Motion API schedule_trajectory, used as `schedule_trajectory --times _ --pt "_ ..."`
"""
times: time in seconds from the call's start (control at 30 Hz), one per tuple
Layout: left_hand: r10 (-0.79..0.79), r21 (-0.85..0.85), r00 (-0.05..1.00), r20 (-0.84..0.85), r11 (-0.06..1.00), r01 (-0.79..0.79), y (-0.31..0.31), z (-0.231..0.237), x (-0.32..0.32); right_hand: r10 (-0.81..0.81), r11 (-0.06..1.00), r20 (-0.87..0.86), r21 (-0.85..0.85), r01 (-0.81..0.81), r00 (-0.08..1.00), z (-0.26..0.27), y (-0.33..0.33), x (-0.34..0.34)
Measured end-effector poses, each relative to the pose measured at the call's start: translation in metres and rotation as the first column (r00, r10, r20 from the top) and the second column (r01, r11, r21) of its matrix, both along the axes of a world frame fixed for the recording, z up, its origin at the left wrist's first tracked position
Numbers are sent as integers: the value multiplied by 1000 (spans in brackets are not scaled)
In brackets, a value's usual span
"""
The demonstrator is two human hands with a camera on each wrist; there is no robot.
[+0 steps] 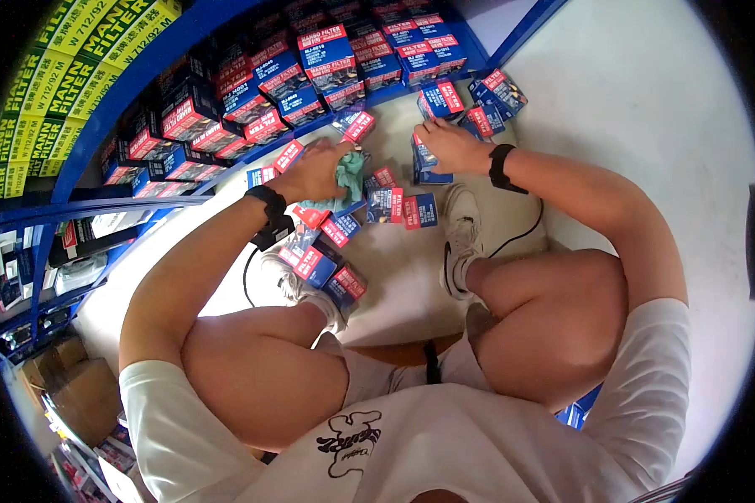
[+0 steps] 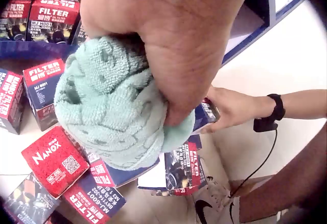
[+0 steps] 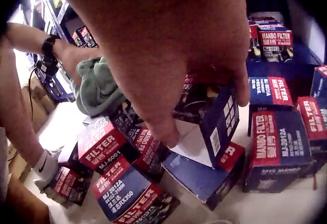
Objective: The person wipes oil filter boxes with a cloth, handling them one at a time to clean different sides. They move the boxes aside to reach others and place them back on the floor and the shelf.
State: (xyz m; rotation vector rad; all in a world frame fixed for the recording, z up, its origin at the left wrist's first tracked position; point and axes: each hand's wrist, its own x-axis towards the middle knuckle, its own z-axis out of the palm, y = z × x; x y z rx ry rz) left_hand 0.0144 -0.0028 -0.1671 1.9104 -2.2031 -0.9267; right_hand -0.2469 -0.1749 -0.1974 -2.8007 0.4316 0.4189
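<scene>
My left hand holds a bunched pale-green cloth, its fingers largely hidden behind the cloth in the left wrist view. With thumb and fingers on opposite sides, my right hand grips a blue and red oil filter box. That box sits close over another blue box in the right wrist view. Between and below the hands lie several more filter boxes, some tilted against each other. A red Nanox box lies among them below the cloth.
Stacked filter boxes fill the blue shelf ahead. Yellow-green Mann Filter boxes stand at upper left. More boxes lie at the right by the white wall. The person's shoes flank the loose boxes, and a cable trails from the right wrist.
</scene>
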Motion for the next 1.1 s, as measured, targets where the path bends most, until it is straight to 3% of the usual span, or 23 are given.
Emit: schedule_trajectory --times 0.13,0.2,0.27,0.33,0.4,0.5,0.67,0.73,0.8,0.9,1.07,1.1 --pt "88 3 993 78 996 -89 -3 16 -7 84 996 24 35 -84 996 26 -7 16" --pt "161 -38 986 36 986 -159 -9 26 -7 187 973 226 95 -212 956 39 -6 24" --pt "199 -78 978 69 978 -194 -11 37 -9 151 969 318 141 -204 936 46 2 32" --pt "267 -161 963 42 953 -258 -13 39 -6 -37 961 368 267 -67 929 57 13 41" --pt "286 -194 958 21 941 -277 -15 41 -4 -15 967 352 244 -76 936 62 22 52" --pt "259 -234 966 6 940 -250 -19 50 -9 11 984 480 149 -94 877 60 32 67" --pt "141 -318 990 -14 938 -138 -16 70 -21 24 973 487 189 -133 873 62 11 73" --pt "131 -376 990 -43 916 -138 -18 71 -24 124 962 566 132 -238 815 64 4 75" --pt "173 -313 982 -72 931 -187 -20 71 -21 133 964 547 124 -237 826 69 4 75" --pt "305 -288 952 8 913 -290 -23 69 -6 35 947 485 262 -183 874 85 20 74" --pt "283 -291 959 -12 917 -274 -16 62 -5 43 959 452 232 -164 891 78 20 80" --pt "219 -354 976 -1 913 -205 -14 62 -10 30 962 501 220 -161 865 74 18 80"
